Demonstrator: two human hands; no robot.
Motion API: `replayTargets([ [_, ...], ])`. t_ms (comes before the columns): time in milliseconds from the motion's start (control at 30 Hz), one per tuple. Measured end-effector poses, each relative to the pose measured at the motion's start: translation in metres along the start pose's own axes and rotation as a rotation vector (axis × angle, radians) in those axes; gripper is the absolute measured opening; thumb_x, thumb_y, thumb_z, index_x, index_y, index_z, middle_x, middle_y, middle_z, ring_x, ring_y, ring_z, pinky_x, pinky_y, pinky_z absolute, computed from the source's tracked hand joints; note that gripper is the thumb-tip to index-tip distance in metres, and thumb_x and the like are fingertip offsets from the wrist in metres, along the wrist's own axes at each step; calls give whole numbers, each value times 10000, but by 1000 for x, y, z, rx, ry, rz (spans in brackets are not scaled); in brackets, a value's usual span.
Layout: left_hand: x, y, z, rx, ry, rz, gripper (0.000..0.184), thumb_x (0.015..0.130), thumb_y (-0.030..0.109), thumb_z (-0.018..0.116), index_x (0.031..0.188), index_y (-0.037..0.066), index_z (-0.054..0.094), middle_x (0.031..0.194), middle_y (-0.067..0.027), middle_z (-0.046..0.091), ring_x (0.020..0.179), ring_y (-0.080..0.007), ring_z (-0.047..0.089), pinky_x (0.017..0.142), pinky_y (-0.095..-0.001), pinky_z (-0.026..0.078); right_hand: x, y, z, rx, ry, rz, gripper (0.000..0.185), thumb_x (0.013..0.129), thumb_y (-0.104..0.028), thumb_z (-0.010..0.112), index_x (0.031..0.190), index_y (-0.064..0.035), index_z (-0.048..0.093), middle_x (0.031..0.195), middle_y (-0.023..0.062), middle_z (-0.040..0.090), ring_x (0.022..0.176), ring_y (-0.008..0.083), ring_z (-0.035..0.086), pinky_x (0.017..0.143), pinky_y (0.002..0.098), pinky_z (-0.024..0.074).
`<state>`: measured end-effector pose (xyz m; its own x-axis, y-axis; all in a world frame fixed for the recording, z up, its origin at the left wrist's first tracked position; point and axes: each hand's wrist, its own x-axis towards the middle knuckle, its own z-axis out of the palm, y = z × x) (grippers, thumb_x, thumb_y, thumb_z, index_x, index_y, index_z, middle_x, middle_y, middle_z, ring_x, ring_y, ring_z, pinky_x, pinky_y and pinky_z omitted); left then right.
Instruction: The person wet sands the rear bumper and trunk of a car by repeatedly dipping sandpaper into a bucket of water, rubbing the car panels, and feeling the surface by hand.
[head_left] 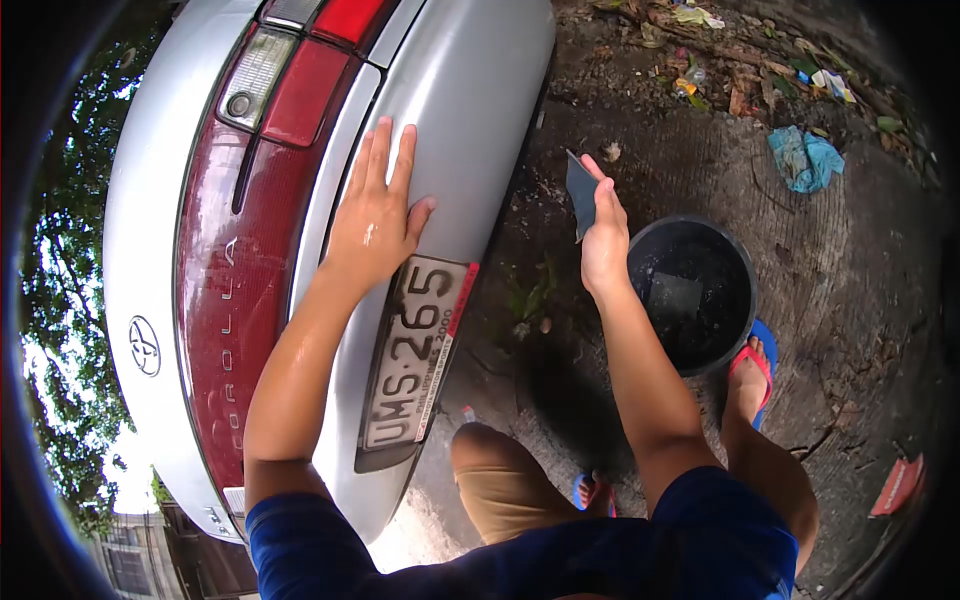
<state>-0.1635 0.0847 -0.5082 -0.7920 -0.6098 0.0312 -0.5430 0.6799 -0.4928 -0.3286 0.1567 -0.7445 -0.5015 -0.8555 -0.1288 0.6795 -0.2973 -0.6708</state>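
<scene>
My left hand (375, 215) lies flat with its fingers spread on the silver rear panel of a car (465, 110), just above the number plate (415, 350). Water glistens on its back. In my right hand (606, 235) is a thin dark grey sheet (581, 192), held upright along the fingers and away from the car. The hand is beside the rim of a black bucket (745, 265). Inside the bucket, another dark rectangular piece (675, 297) shows in the water.
Red tail lights (240, 300) run across the car's rear. A crumpled blue cloth or bag (806, 158) and scattered litter (740, 85) lie on the rough ground. My foot in a blue slipper (750, 375) is beside the bucket. A red packet (898, 485) lies at the right.
</scene>
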Motion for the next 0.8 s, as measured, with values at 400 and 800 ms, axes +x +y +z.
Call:
replayTargets([
  [400, 208, -48, 50, -25, -102, -14, 815, 1074, 361, 446, 1632, -126, 106, 1724, -293, 195, 1611, -412, 196, 1325, -419, 191, -22, 35, -28, -18, 46, 277, 542, 1155, -463, 393, 1547, -122, 547, 1546, 92, 534, 1426, 226, 492, 1181, 448, 406],
  [800, -64, -30, -12, -517, -14, -99, 706, 1060, 278, 564, 1653, -6, 310, 1709, -253, 309, 1599, -387, 286, 1294, -451, 241, -18, 3, 74, -577, -376, -635, 492, 1115, -252, 493, 1558, -38, 490, 1572, 236, 461, 1532, 423, 377, 1270, 487, 300],
])
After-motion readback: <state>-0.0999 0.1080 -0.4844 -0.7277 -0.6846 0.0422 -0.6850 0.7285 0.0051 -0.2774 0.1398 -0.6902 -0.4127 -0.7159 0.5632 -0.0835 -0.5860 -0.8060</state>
